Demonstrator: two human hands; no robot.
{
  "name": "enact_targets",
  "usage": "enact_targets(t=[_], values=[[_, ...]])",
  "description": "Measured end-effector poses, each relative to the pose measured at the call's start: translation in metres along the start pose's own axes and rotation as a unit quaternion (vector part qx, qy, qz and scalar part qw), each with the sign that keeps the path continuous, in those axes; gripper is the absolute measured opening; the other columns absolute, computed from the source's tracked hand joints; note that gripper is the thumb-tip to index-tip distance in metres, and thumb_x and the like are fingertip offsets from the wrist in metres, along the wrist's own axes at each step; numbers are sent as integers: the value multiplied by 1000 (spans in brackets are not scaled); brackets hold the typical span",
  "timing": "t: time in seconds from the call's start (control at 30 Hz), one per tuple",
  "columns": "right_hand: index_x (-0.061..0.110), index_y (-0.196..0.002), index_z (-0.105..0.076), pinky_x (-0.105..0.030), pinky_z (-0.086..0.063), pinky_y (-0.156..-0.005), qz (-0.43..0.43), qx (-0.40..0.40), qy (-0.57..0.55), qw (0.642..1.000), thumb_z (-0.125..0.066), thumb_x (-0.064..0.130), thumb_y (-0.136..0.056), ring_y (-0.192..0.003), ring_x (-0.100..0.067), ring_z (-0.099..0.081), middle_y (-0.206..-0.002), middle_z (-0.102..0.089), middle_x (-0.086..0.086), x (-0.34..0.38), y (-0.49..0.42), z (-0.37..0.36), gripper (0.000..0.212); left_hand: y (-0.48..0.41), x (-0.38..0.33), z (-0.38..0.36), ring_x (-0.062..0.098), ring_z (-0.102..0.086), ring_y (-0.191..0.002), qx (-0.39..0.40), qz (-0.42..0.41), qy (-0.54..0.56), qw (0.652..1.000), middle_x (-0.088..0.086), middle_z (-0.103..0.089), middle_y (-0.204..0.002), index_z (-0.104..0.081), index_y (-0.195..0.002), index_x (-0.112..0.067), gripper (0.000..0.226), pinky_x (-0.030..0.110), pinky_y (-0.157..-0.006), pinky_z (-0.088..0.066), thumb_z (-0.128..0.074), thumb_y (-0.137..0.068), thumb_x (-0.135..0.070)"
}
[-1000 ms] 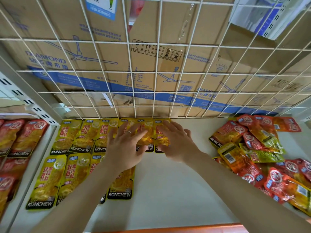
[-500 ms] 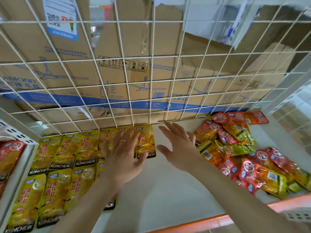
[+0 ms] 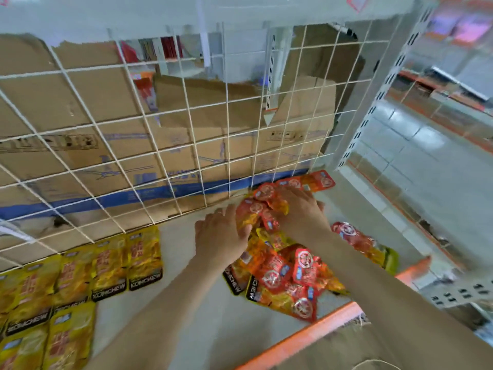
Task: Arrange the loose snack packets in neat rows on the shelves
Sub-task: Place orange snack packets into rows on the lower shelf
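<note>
Where the loose snack packets (image 3: 288, 268) lie heaped at centre right of the frame, they form a jumbled mound of glossy, crinkled pouches in red, orange and yellow, overlapping at all angles. One red packet (image 3: 349, 233) sits apart to the right of the right forearm. At lower left, flat yellow packets (image 3: 112, 265) with black bottom bands lie side by side in straight rows, edges touching. Between rows and heap runs a bare strip of the smooth white shelf (image 3: 202, 311), open from back to front. The shelf ends at an orange front lip (image 3: 301, 337), and a white wire grid (image 3: 170, 145) closes the back, with creased brown cardboard boxes (image 3: 80, 108) behind it. A slotted white upright (image 3: 373, 108) bounds the right side.

The left hand (image 3: 221, 233), palm down and wearing a ring, lays straight fingers against the heap's left edge. The right hand (image 3: 298, 209) lies palm down over the back of the heap; whether its fingers grip a packet cannot be told.
</note>
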State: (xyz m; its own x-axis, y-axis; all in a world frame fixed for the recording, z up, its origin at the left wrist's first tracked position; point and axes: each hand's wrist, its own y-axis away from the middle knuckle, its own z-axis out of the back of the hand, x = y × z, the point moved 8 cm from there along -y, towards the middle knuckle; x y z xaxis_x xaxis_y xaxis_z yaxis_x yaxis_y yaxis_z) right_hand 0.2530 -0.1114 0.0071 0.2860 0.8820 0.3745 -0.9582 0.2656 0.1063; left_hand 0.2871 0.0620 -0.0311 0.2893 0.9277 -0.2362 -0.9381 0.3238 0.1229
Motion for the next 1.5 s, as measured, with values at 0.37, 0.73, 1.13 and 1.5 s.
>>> enact_targets(t=[0.37, 0.73, 1.13, 1.5], values=[[19, -141, -42, -54, -26, -113, -37, 30, -6, 999, -67, 35, -89, -140, -31, -30, -147, -42, -7, -20, -28, -23, 60, -22, -2, -12, 24, -56, -119, -22, 60, 104, 992, -2, -63, -121, -56, -127, -28, 55, 43, -102, -43, -67, -84, -60], [10, -88, -63, -34, -47, -71, 37, -74, 3, 997, -49, 23, -95, -87, -26, -58, -89, -56, -2, -14, -27, 0, 21, -10, 9, -2, 12, -65, -90, -93, 148, 464, 868, -3, -67, -105, -60, -110, -20, 22, 35, -79, -56, -70, -91, -23], [14, -93, -76, -46, -53, -91, -47, 31, -626, 777, -72, 22, -87, -95, -27, -69, -96, -75, -7, 41, 58, -7, 10, 101, 72, 68, 28, -73, -98, -185, 187, 665, 699, 6, -76, -101, -71, -104, -17, 21, 46, -92, -56, -73, -86, -6], [9, -98, -70, -43, -54, -94, -30, 73, -649, 757, -64, -2, -91, -88, -24, -68, -93, -76, -11, 139, 129, -27, 15, 192, 137, 107, 20, -72, -84, -240, 167, 655, 697, -3, -76, -86, -71, -97, -16, 16, 45, -86, -57, -70, -88, -3]])
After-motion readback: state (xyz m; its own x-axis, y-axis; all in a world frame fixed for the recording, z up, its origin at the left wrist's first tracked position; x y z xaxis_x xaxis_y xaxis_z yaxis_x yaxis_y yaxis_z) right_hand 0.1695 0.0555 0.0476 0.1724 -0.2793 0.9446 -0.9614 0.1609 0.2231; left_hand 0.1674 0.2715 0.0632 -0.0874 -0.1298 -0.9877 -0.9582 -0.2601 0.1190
